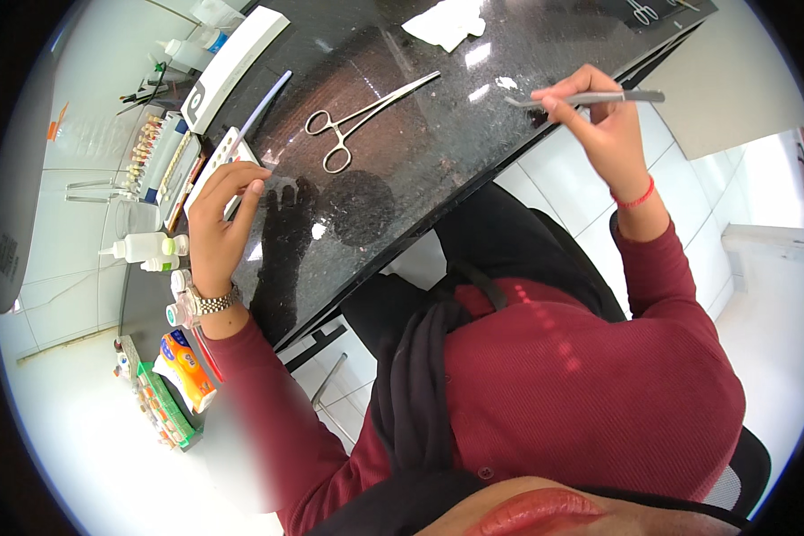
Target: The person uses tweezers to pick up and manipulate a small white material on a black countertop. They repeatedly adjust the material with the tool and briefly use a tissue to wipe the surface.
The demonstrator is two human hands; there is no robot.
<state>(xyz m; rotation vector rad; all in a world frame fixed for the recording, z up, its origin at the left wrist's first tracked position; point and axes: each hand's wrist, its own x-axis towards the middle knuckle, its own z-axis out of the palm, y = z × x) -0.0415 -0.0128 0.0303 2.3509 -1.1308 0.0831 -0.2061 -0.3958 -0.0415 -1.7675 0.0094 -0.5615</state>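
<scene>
a dark speckled counter (473, 156) slants across the upper frame; on it lie a ring-handled metal clamp (386, 101), upper centre; a crumpled white tissue (447, 24), top edge; a long white box (234, 70), upper left; a white blob (318, 231), left of centre

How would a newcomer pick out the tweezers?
Find the dark countertop, then the right hand near its edge. The tweezers are the slim grey tool it grips, without ring handles, unlike the metal clamp lying on the countertop.
</scene>
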